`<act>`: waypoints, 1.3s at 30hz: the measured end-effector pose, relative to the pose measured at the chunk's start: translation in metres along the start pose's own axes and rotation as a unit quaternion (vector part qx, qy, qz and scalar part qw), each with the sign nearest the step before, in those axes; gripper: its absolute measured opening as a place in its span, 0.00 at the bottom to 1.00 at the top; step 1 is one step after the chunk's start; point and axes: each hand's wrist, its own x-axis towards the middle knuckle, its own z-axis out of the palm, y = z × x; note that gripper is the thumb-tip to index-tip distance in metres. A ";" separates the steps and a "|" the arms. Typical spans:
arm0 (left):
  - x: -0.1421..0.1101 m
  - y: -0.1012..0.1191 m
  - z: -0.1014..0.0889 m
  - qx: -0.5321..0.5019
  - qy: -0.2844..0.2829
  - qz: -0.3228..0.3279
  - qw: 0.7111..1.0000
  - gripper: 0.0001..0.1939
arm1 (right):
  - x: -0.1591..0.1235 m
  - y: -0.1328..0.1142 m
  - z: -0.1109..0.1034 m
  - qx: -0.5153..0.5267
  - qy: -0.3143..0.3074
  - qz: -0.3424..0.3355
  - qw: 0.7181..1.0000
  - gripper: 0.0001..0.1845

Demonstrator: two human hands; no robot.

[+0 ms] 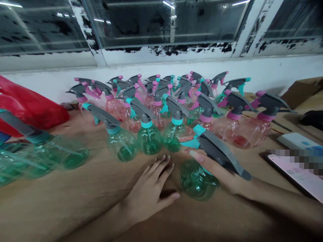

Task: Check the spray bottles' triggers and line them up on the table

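Note:
My right hand (214, 168) is wrapped round the neck of a green spray bottle (198, 181) with a grey and turquoise trigger head, its nozzle pointing to the upper left. Flat on the table lies my left hand (153, 188), fingers stretched out and holding nothing, just left of that bottle. Beyond my fingertips stand three more green bottles in a row, the middle green bottle (149, 139) among them. Behind these are several pink spray bottles (234, 129) with grey and pink heads, mixed with more green ones.
At the left edge, several green bottles (73, 154) stand near a red plastic bag (27, 104). On the right lie a phone (295, 171) with a lit screen and a white box-like object (300, 143). A cardboard box (302, 94) sits behind them. A white wall (161, 65) with windows closes off the back.

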 end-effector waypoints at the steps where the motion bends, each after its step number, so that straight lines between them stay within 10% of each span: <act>1: 0.000 0.000 0.000 0.001 0.000 0.000 1.000 0.36 | 0.000 0.000 0.000 0.000 0.000 0.000 1.000 0.15; 39: -0.001 0.000 0.000 0.005 -0.007 0.003 1.000 0.37 | -0.001 -0.001 0.000 -0.035 -0.006 0.008 0.999 0.10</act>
